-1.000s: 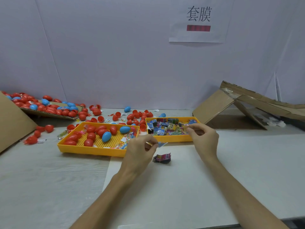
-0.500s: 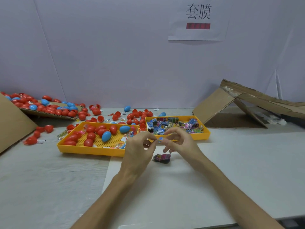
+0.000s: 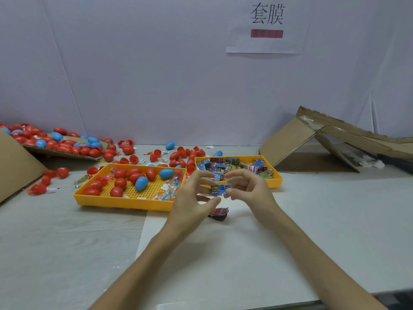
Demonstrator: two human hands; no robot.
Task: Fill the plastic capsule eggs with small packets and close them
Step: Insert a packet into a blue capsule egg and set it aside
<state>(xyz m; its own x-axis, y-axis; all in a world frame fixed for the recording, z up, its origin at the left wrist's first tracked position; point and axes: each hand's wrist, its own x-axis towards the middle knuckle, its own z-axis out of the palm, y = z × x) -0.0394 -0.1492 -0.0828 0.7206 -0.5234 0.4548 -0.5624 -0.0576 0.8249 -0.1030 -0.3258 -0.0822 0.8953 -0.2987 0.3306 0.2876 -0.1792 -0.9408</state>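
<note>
"Blue foil, that one you've got. Where is it sitting?"

"Up off the table (image 3: 312, 220), between my two hands and just in front of the packet tray (image 3: 277, 180). My left hand (image 3: 192, 198) pinches the blue packet (image 3: 220, 189) at its left end, thumb under and fingers curled over. My right hand (image 3: 250, 189) nips the right end with thumb and fingertip. The spare fingers on both hands are loosely fanned."

"What's different from a moment back?"

"A second ago my right hand was reaching into the packet tray, well apart from my left. Since then it has come across, and the two have met on this one packet. I reckon the picking is done and I'm squaring it up for an egg."

"Which way does it lie?"

"Long axis across me, left to right and near enough level. The printed face is turned toward my eyes, and its two short ends are in my fingers."

"Any egg ready for it?"

"None in hand. The eggs (image 3: 120, 183) lie in the egg tray (image 3: 125, 203) to my left, shut as far as I can tell. I'd judge one hand has to let go and fetch one. A pink packet (image 3: 220, 214) lies loose on the table just below my hands."
</note>
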